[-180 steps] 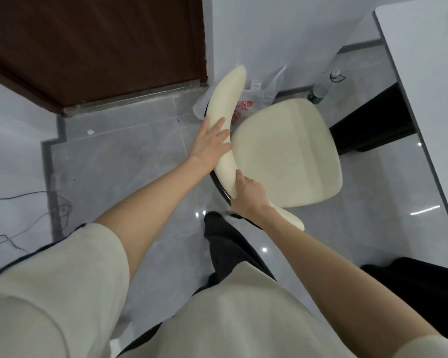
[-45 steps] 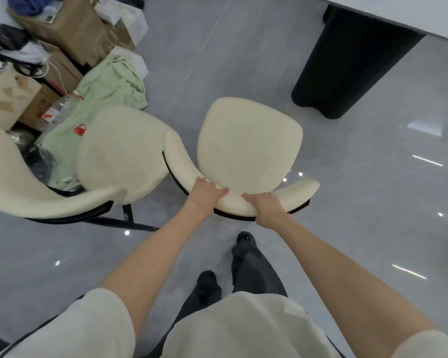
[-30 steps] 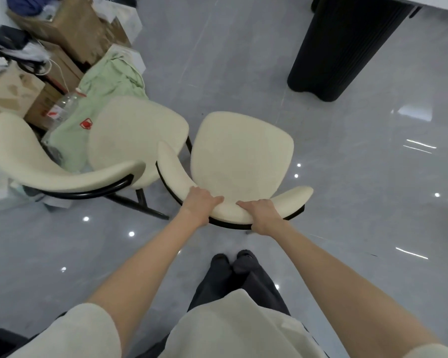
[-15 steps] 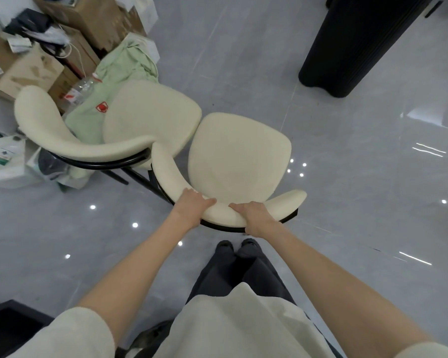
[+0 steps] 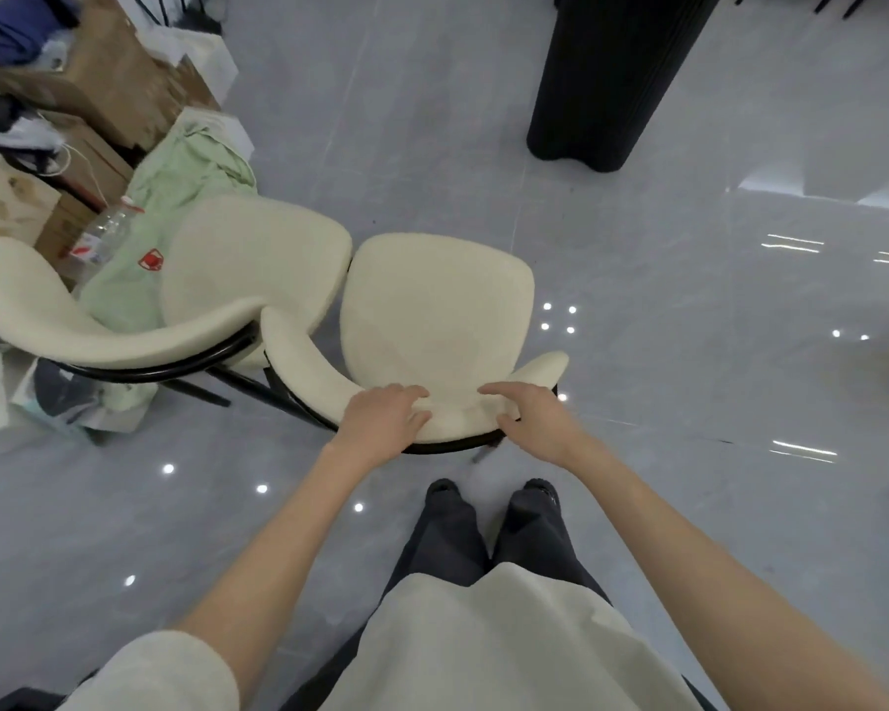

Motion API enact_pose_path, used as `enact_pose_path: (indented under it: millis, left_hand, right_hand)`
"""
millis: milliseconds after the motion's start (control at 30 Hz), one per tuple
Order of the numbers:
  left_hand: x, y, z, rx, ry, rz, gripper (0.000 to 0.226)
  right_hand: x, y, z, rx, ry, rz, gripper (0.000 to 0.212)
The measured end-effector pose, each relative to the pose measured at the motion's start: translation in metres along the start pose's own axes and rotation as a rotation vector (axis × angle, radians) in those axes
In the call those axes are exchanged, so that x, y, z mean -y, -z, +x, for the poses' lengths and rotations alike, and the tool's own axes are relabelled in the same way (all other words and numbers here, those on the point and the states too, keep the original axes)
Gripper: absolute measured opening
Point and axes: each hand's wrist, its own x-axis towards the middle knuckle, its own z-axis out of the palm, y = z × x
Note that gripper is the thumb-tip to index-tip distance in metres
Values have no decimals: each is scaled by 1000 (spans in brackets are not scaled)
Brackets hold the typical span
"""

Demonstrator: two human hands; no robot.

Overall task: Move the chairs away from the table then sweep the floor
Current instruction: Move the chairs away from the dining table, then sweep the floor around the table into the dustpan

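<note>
Where the person stands at 6 o'clock in the view, a pale shirt hem and dark trouser legs run down to two dark shoes [image 5: 442,487] set side by side on the glossy grey floor [image 5: 663,361]. Just beyond the toes, at 12 o'clock from them, both bare arms reach to the curved backrest [image 5: 309,361] of a cream chair [image 5: 435,310] with a black frame. The left hand [image 5: 383,420] rests on top of the backrest, its fingers [image 5: 417,393] spread and only slightly bent over the padding. The right hand [image 5: 532,420] sits just beside it toward 3 o'clock, fingers [image 5: 494,388] loosely extended and wide, thumb under the rim's edge; whether they touch the padding cannot be told. The chair faces away from the person. At its 9 o'clock a second chair [image 5: 257,259] of the same kind stands touching it, seat edge against seat edge. Farther off toward 10 o'clock lie a green cloth [image 5: 191,171], a plastic bottle [image 5: 106,228] and stacked cardboard boxes [image 5: 109,79]. At 1 o'clock, well apart from both chairs, rises a black ribbed table base [image 5: 612,79].
</note>
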Motion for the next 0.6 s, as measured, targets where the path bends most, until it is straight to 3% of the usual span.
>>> enact_pose_path:
  millis: [167,600]
  left_hand:
    - [-55,2,11,-68,-110,-77,36]
    - [-287,-38,33,82,-389,31,39]
  right_hand:
    - [-38,19,-37,-177,-115,119,44]
    - [-208,60,-177,-507,-447,377,44]
